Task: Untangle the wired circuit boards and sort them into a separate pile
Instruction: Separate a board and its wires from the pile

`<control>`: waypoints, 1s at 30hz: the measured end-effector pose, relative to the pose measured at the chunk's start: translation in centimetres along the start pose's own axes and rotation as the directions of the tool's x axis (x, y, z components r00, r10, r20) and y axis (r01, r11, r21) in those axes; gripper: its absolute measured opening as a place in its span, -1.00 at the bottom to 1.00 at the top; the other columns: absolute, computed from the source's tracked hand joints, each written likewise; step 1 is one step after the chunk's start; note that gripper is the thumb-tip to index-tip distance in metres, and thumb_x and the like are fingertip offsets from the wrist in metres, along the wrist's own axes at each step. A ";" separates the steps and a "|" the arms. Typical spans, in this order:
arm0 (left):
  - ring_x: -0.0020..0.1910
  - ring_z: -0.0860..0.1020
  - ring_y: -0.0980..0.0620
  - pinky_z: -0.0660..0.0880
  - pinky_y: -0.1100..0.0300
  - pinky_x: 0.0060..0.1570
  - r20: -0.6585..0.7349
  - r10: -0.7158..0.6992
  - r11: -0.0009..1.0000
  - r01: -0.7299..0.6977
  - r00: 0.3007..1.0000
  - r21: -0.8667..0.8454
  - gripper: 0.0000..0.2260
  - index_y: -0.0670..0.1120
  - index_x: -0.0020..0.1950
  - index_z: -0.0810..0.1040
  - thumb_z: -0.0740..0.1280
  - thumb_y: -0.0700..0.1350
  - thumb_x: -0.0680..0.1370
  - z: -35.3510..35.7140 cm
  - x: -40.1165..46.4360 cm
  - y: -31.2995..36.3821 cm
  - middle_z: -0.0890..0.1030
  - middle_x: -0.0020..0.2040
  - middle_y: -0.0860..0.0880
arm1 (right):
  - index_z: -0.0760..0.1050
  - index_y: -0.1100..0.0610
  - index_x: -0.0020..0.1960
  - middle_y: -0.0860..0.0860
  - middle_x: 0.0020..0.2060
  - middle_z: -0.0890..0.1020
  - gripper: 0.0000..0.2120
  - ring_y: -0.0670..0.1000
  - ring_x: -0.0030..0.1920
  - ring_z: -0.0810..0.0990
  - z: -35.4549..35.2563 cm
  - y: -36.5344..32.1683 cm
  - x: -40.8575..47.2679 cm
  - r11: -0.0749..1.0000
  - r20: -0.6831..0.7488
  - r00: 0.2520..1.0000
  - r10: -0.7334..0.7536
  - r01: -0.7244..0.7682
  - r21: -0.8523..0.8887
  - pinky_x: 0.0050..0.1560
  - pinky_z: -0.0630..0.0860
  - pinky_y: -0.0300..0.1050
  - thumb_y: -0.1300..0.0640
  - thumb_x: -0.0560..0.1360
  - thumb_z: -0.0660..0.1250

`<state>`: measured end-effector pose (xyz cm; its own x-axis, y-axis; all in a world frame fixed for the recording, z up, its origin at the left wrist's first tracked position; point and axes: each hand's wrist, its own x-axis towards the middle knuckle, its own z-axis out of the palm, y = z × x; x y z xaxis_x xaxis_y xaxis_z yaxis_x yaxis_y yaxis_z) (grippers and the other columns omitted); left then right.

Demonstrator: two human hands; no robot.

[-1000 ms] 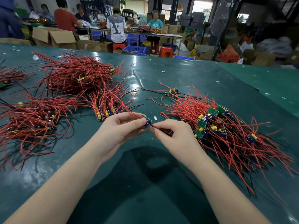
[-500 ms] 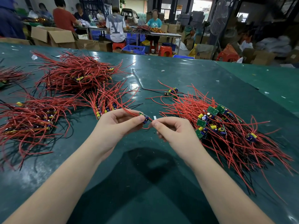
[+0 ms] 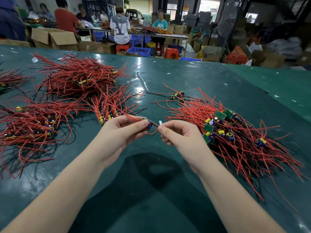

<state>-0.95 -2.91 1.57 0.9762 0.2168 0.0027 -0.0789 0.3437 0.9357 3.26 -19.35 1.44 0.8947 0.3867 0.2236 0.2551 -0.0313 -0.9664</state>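
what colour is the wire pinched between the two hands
Red, the thin wire between both hands; clearest in the head view.

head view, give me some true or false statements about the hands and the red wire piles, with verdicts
1. The left hand holds a small green circuit board with blue parts. True.
2. The right hand lies flat and open on the dark green table. False: it is raised, its fingers pinching a thin red wire that runs from the board.
3. A tangled pile of red-wired green boards lies right of the right hand. True.
4. The board in the left hand rests on top of that right pile. False: it is between the hands, apart from the pile.
5. No wire piles lie left of the left hand. False: several piles of red wires lie there.
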 end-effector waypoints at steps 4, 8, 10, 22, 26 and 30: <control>-0.23 0.67 0.09 0.60 0.32 -0.20 0.009 -0.107 0.989 0.108 0.994 -0.100 -0.89 -0.19 -0.22 0.69 0.43 -0.21 0.29 -0.1 0.2 0.1 0.70 -0.20 -0.13 | 0.60 0.05 -0.21 -0.11 -0.42 0.58 -0.80 -0.17 -0.37 0.52 0.3 0.2 0.0 0.995 -0.059 0.994 -0.097 0.098 0.004 -0.28 0.45 -0.35 0.30 0.50 0.37; -0.25 0.68 0.08 0.60 0.32 -0.21 0.028 -0.151 0.980 0.154 0.988 -0.125 -0.92 -0.17 -0.28 0.71 0.44 -0.20 0.28 0.1 0.3 0.1 0.70 -0.20 -0.13 | 0.60 0.06 -0.20 -0.10 -0.41 0.60 -0.81 -0.17 -0.37 0.53 0.3 0.2 0.1 0.989 -0.092 0.986 -0.138 0.143 0.042 -0.31 0.41 -0.40 0.30 0.51 0.36; -0.25 0.68 0.08 0.59 0.32 -0.22 0.036 -0.161 0.976 0.164 0.986 -0.140 -0.92 -0.17 -0.29 0.71 0.44 -0.21 0.27 0.1 0.3 0.1 0.70 -0.21 -0.13 | 0.61 0.07 -0.19 -0.10 -0.42 0.60 -0.82 -0.19 -0.40 0.52 0.2 0.1 0.1 0.988 -0.096 0.987 -0.129 0.136 0.071 -0.37 0.37 -0.44 0.30 0.51 0.36; -0.21 0.68 0.09 0.57 0.34 -0.22 0.046 -0.106 0.978 0.113 0.993 -0.174 -0.88 -0.13 -0.27 0.73 0.48 -0.15 0.23 0.0 0.2 -0.1 0.71 -0.19 -0.11 | 0.68 0.08 -0.28 -0.08 -0.43 0.49 -0.73 -0.12 -0.49 0.29 -1.1 -0.3 0.6 0.968 0.132 0.972 0.193 -0.211 0.134 -0.49 0.22 -0.34 0.14 0.55 0.31; -0.24 0.68 0.08 0.57 0.34 -0.23 0.053 -0.120 0.981 0.126 0.991 -0.146 -0.88 -0.16 -0.26 0.72 0.47 -0.18 0.25 0.1 0.1 0.0 0.71 -0.20 -0.12 | 0.66 0.08 -0.28 -0.12 -0.49 0.44 -0.76 -0.11 -0.50 0.23 -1.4 -0.2 0.6 0.989 0.076 0.986 0.146 -0.145 -0.014 -0.49 0.18 -0.34 0.13 0.53 0.34; -0.24 0.68 0.07 0.58 0.34 -0.24 0.048 -0.130 0.984 0.135 0.990 -0.117 -0.91 -0.17 -0.27 0.72 0.46 -0.21 0.26 0.1 0.1 -0.2 0.70 -0.20 -0.13 | 0.66 0.10 -0.25 -0.14 -0.57 0.48 -0.81 -0.23 -0.54 0.36 -1.3 -0.1 0.5 0.983 0.005 0.999 0.038 -0.036 -0.178 -0.46 0.23 -0.43 0.19 0.52 0.37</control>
<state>-0.80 -3.06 1.43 0.9867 0.1260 -0.1025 0.0308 0.4744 0.8797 4.14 -20.37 1.77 0.9019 0.3896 0.1865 0.2837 -0.2087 -0.9359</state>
